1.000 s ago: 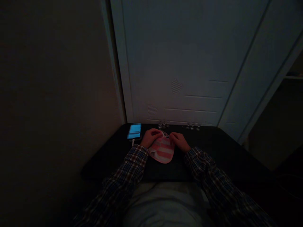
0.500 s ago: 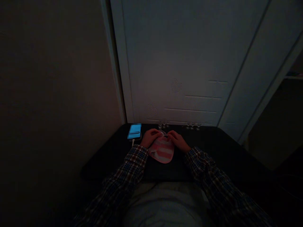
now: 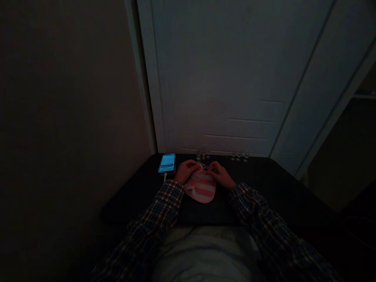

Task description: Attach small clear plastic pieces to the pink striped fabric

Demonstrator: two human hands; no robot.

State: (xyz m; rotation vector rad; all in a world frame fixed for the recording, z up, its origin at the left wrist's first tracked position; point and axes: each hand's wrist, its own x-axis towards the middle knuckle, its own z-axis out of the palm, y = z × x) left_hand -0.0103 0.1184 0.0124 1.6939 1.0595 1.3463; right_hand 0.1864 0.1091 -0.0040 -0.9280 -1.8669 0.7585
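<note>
A small pink-and-white striped cloth pouch [image 3: 202, 190] lies on the dark table, its rounded bottom toward me. White cord [image 3: 205, 167] shows at its top edge between my hands. My left hand [image 3: 187, 170] pinches the pouch's upper left edge, thumb and fingers together. On the other side my right hand [image 3: 220, 174] has its thumb and fingers closed at the upper right edge, by the cord. The dim light hides exactly what lies between the right fingertips.
A lit phone [image 3: 167, 163] with a white cable [image 3: 165, 177] lies at the table's back left. Several small clear stemmed glasses [image 3: 238, 157] stand along the back edge, in two groups. Behind the black table [image 3: 264, 188] rises a white panelled door [image 3: 223, 70].
My right fingers have shifted slightly at the top of the pouch, and the white cord there lies a little differently. My left hand stays in place.
</note>
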